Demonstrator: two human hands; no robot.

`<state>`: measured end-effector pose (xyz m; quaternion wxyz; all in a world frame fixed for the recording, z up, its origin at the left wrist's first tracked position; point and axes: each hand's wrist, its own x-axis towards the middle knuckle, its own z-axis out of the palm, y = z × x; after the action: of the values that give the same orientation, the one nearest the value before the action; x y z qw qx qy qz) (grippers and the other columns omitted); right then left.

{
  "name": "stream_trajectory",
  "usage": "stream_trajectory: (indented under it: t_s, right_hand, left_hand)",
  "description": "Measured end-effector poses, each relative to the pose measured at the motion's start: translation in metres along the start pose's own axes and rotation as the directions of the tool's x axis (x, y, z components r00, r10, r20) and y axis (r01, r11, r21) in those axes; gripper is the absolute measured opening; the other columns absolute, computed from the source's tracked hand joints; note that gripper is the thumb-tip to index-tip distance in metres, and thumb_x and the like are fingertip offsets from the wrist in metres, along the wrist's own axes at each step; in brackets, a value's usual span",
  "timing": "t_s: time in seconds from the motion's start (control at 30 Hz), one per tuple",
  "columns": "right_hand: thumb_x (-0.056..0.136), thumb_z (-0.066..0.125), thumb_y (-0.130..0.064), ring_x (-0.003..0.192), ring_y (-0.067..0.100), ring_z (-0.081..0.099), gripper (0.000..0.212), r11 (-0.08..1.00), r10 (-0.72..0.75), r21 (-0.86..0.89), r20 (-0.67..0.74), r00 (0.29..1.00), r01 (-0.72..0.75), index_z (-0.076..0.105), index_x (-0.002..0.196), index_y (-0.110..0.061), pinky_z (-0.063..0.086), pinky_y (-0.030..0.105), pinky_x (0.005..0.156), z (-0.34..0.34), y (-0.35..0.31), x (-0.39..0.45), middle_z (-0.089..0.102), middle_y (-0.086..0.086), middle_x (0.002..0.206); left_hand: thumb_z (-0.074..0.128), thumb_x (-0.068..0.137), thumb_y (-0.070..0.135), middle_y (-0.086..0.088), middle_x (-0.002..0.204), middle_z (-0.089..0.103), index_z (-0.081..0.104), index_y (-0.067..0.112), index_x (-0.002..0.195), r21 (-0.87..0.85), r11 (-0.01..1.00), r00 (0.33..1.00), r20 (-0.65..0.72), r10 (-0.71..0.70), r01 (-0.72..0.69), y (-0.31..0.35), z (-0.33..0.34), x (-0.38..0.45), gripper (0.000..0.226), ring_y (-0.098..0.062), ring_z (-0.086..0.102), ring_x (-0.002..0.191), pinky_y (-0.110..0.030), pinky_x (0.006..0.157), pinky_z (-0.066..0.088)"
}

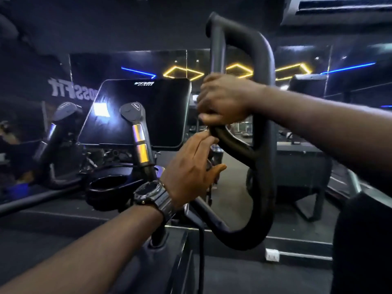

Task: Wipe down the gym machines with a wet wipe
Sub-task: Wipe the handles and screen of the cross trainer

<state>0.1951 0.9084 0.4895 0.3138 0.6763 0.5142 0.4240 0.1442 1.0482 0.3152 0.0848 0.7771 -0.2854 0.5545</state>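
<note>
— What's listed for the machine in front?

— Black looped handlebar [263, 128], upright, padded. Right hand [222, 98] curled round its inner bar. Left hand [191, 170] just below, fingertips touching the same bar, thumb spread; watch [151, 193] on that wrist.

— Wipe?

— Can't make one out; the hands hide it.

— Other fittings?

— Dark console screen [137, 111], tilted. Short grip [137, 132] with two metal bands before it. Round cup holder [107, 184] lower left. Mirror wall [297, 85] behind, showing yellow and blue light strips.

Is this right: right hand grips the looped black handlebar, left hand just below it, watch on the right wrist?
Not quite. The head view shows the watch on the left wrist. The rest holds: right hand grips the looped black handlebar, left hand just below.
</note>
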Motion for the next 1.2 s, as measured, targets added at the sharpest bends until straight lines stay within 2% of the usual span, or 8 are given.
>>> stream_trajectory:
  t_s: [0.27,0.4,0.57,0.67,0.83,0.93,1.07,1.2]
  right_hand:
    - [0.096,0.036,-0.039,0.098,0.02,0.056,0.036,0.998,0.067,0.004,-0.037,0.997,-0.067,0.069,0.089,-0.026,0.033,0.043,0.107,0.005,-0.015,-0.012,0.066,-0.002,0.096]
    - [0.099,0.028,-0.038,0.132,0.023,0.046,0.045,0.954,0.291,0.091,-0.068,0.954,-0.285,0.064,0.12,-0.023,0.015,0.042,0.121,0.006,-0.013,-0.007,0.062,0.002,0.128]
    - [0.102,0.04,-0.023,0.153,0.022,-0.003,0.064,0.577,0.663,0.608,0.042,0.748,-0.545,0.012,0.158,-0.012,0.012,0.043,0.125,0.008,-0.076,-0.022,0.004,0.002,0.167]
    - [0.1,0.036,-0.02,0.15,0.029,0.019,0.07,0.51,0.774,0.503,0.087,0.628,-0.698,-0.001,0.158,-0.01,0.036,0.041,0.113,0.009,-0.139,-0.038,-0.006,0.005,0.166]
    - [0.096,0.011,-0.022,0.152,0.039,0.001,0.065,0.643,0.749,0.214,0.026,0.662,-0.735,0.0,0.155,0.003,0.007,0.051,0.123,0.026,-0.196,-0.066,-0.005,0.024,0.163]
    - [0.1,0.035,-0.022,0.151,0.036,0.014,0.069,0.613,0.763,0.29,0.022,0.646,-0.735,0.0,0.156,0.001,0.022,0.047,0.121,0.022,-0.171,-0.054,0.0,0.023,0.164]
    - [0.096,0.05,-0.011,0.116,0.035,0.058,0.09,0.419,0.787,0.598,0.136,0.602,-0.683,-0.017,0.156,-0.018,0.057,0.047,0.084,0.011,-0.115,-0.022,-0.019,0.014,0.163]
    - [0.096,0.047,-0.005,0.101,0.03,0.065,0.087,0.358,0.868,0.563,0.094,0.488,-0.745,-0.012,0.157,-0.02,0.054,0.034,0.06,0.007,-0.122,-0.006,-0.013,0.012,0.165]
  left_hand:
    - [0.065,0.091,0.027,-0.024,0.137,0.046,0.044,-0.01,0.135,0.07,0.997,0.993,0.115,0.014,-0.022,0.008,-0.013,0.0,0.062,-0.033,0.047,0.129,-0.037,0.114,0.037]
    - [0.058,0.092,0.016,-0.023,0.138,0.042,0.04,-0.009,0.138,0.041,0.993,0.992,0.057,-0.115,0.113,0.011,-0.018,0.022,0.055,-0.028,0.044,0.127,-0.025,0.114,0.031]
    - [0.042,0.094,0.007,-0.014,0.112,0.056,0.056,0.001,0.114,-0.129,0.922,0.93,-0.01,-0.368,0.364,0.018,-0.027,0.044,0.025,-0.027,0.055,0.094,-0.04,0.082,0.045]
    - [0.039,0.092,0.012,-0.01,0.107,0.064,0.063,0.006,0.108,-0.202,0.858,0.875,-0.006,-0.483,0.472,0.016,-0.035,0.059,0.03,-0.021,0.059,0.095,-0.034,0.084,0.046]
    - [0.044,0.098,0.011,-0.008,0.109,0.067,0.066,0.01,0.11,-0.243,0.822,0.855,0.067,-0.515,0.515,0.004,-0.047,0.096,0.025,-0.023,0.062,0.102,-0.04,0.093,0.049]
    - [0.046,0.099,0.014,-0.01,0.122,0.06,0.062,0.009,0.12,-0.155,0.851,0.865,0.116,-0.488,0.501,0.0,-0.049,0.114,0.027,-0.024,0.058,0.111,-0.04,0.099,0.046]
    - [0.046,0.098,0.013,-0.01,0.13,0.056,0.06,0.009,0.127,-0.197,0.846,0.868,0.156,-0.472,0.496,-0.005,-0.052,0.121,0.032,-0.024,0.056,0.117,-0.041,0.104,0.043]
    - [0.045,0.099,0.009,-0.011,0.13,0.059,0.063,0.008,0.126,-0.26,0.855,0.892,0.189,-0.411,0.449,-0.011,-0.059,0.126,0.033,-0.022,0.054,0.121,-0.03,0.104,0.039]
